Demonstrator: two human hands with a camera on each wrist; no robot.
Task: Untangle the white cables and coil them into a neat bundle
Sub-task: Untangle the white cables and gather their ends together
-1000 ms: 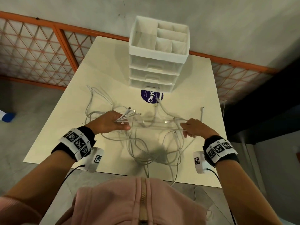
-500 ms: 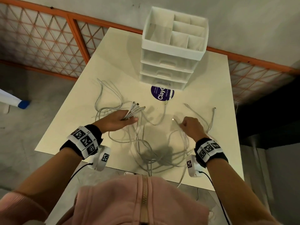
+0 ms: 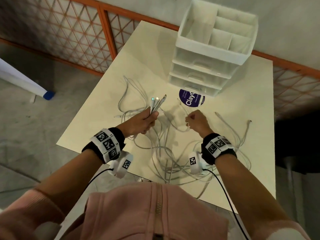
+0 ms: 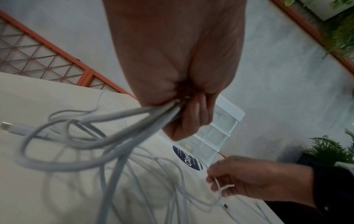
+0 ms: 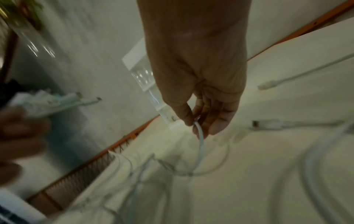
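Note:
A tangle of white cables (image 3: 166,153) sprawls over the near half of the cream table (image 3: 242,104). My left hand (image 3: 147,121) is raised above the table and grips a bunch of cable ends, whose plugs (image 3: 158,101) stick out past the fingers; the left wrist view shows the strands (image 4: 122,136) hanging from the fist (image 4: 189,115). My right hand (image 3: 195,121) pinches one thin cable (image 5: 200,144) between thumb and fingers (image 5: 214,121), slightly above the table. Two loose cable ends (image 3: 249,121) lie to its right.
A white drawer organiser (image 3: 213,49) with open top compartments stands at the far side of the table, a round purple sticker (image 3: 190,100) in front of it. An orange lattice fence (image 3: 69,32) runs behind and to the left. Cable loops hang over the near table edge.
My left hand has lifted its bunch of plugs higher and tilted them upward. My right hand has moved left toward the middle and now pinches a single cable.

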